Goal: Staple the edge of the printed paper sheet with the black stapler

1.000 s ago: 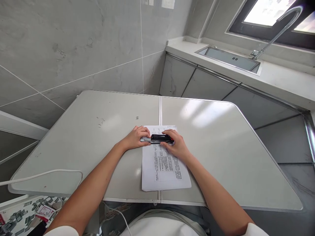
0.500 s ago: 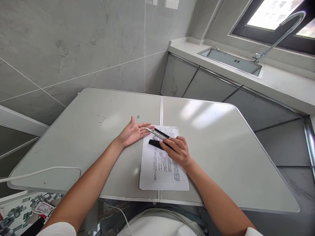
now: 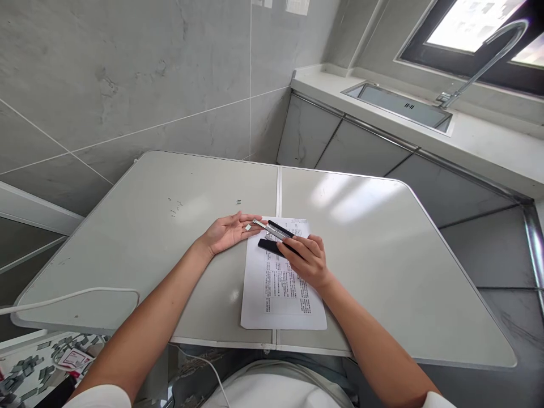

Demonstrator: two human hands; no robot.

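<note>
My right hand [image 3: 305, 259] grips a black stapler [image 3: 268, 246], which is swung open so its metal magazine [image 3: 272, 231] points toward my left hand. My left hand [image 3: 227, 233] lies palm up beside the paper's upper left edge, fingers stretched out under the magazine's tip. On those fingers rests a small pale piece [image 3: 248, 227], which looks like a short strip of staples. Beneath the stapler, printed sheets of paper [image 3: 278, 317] lie flat across the table's centre seam.
Small staple strips [image 3: 238, 202] sit on the table [image 3: 374, 272] beyond my left hand. Several loose dark staples [image 3: 175, 207] are scattered farther left. A white cable [image 3: 85, 292] crosses the left edge. A counter with a sink [image 3: 399, 107] stands at the back right.
The small pale piece now shows on my left fingers, where none was visible before. My left thumb has come down toward the fingers. The stapler has barely shifted.
</note>
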